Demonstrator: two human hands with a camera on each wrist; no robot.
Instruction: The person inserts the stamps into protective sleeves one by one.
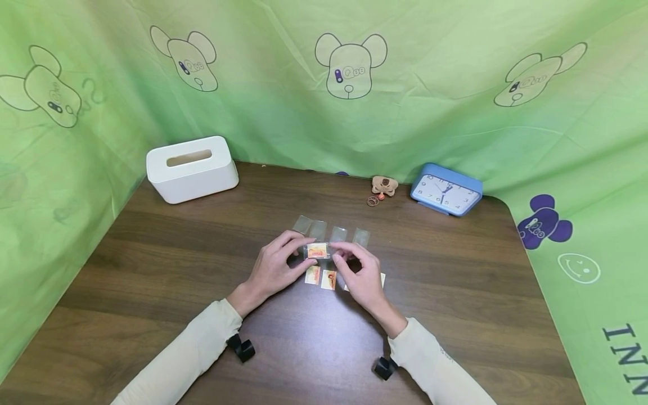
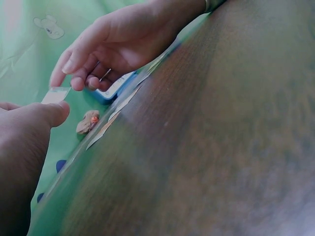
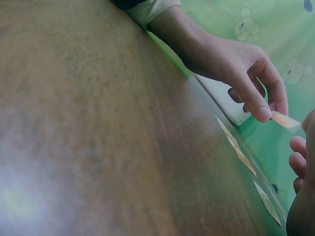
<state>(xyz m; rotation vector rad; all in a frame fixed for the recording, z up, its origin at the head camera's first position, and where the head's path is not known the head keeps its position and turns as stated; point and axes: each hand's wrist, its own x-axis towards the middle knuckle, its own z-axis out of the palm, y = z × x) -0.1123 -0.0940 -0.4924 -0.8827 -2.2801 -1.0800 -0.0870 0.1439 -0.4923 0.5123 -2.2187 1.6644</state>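
Note:
A small printed card in a clear plastic sleeve [image 1: 317,251] is held above the table, its picture side up in the head view. My left hand [image 1: 275,264] pinches its left end between thumb and fingers. At the other end, the fingertips of my right hand [image 1: 361,275] are right at the sleeve's edge, with the thumb apart from it in the left wrist view. Beneath the hands lie loose small cards [image 1: 328,279], partly covered by the right hand. Several clear sleeves [image 1: 340,234] lie in a row just beyond the fingers.
At the back left of the wooden table [image 1: 167,270] stands a white tissue box [image 1: 197,180]. A blue alarm clock [image 1: 445,191] is at the back right, beside a brown bear-shaped item [image 1: 385,185] and small rings [image 1: 373,201]. Green printed cloth [image 1: 283,112] hangs around the table.

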